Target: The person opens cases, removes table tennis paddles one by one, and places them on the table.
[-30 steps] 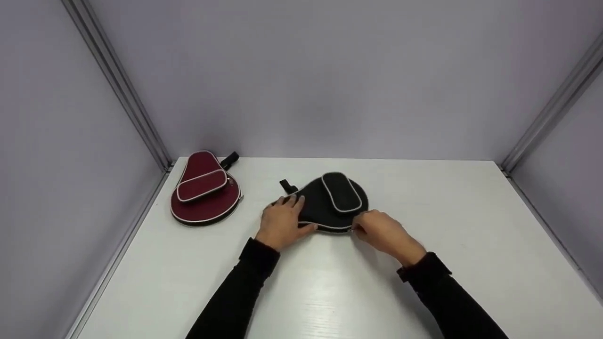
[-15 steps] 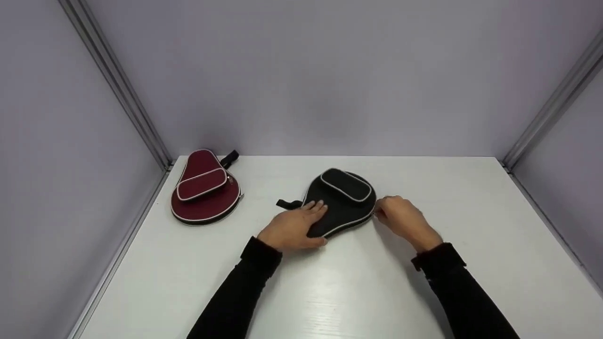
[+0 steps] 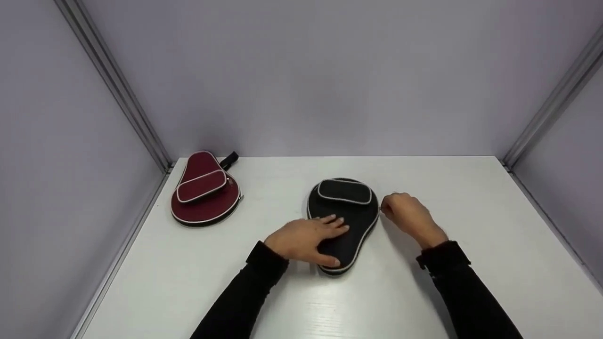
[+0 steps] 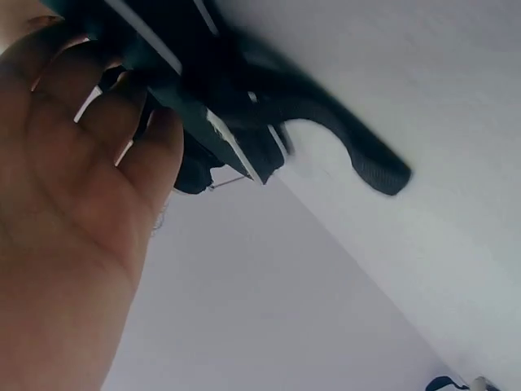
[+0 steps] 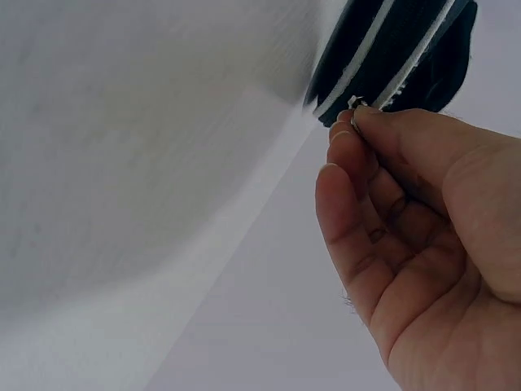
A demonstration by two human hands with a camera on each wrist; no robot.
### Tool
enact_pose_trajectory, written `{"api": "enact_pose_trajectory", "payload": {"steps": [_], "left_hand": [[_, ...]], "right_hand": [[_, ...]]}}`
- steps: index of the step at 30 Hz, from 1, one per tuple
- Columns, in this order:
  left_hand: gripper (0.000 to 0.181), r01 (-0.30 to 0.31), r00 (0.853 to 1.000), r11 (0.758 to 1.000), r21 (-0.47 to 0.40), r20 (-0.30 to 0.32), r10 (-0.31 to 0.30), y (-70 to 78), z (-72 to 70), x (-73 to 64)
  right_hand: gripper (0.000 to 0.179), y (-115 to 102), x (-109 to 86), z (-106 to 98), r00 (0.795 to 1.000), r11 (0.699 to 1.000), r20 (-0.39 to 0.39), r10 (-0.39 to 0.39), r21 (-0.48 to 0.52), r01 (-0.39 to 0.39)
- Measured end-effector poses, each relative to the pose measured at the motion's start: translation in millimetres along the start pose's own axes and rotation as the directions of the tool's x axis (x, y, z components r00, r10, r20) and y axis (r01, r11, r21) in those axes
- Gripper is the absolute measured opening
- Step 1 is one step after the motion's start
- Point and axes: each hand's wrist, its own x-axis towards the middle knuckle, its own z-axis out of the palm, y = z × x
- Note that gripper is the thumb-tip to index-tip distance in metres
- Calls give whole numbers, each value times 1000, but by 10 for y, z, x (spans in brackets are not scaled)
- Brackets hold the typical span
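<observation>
The left hand (image 3: pixel 308 239) lies open, thumb spread, on the black table-tennis bat case (image 3: pixel 358 221) at frame centre; the right hand (image 3: pixel 410 216) pinches its zipper pull (image 5: pixel 355 103), both sleeves (image 3: pixel 240 292) angling from the bottom edge.

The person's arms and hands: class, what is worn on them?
The left sleeve and right sleeve are long, black and plain, each ending near the wrist in a broader black cuff. The left hand and right hand wear no gloves.

Black case (image 3: pixel 360 217) rotated, zip pull (image 5: pixel 356 103) perhaps shifted
</observation>
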Motion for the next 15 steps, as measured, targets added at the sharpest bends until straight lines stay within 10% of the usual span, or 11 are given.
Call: {"api": "enact_pose_trajectory", "payload": {"steps": [15], "left_hand": [[93,-197,980,971,135,19,196,257,137,96]], "right_hand": [[10,-17,21,84,1000,1000,15,-6,-10,7]]}}
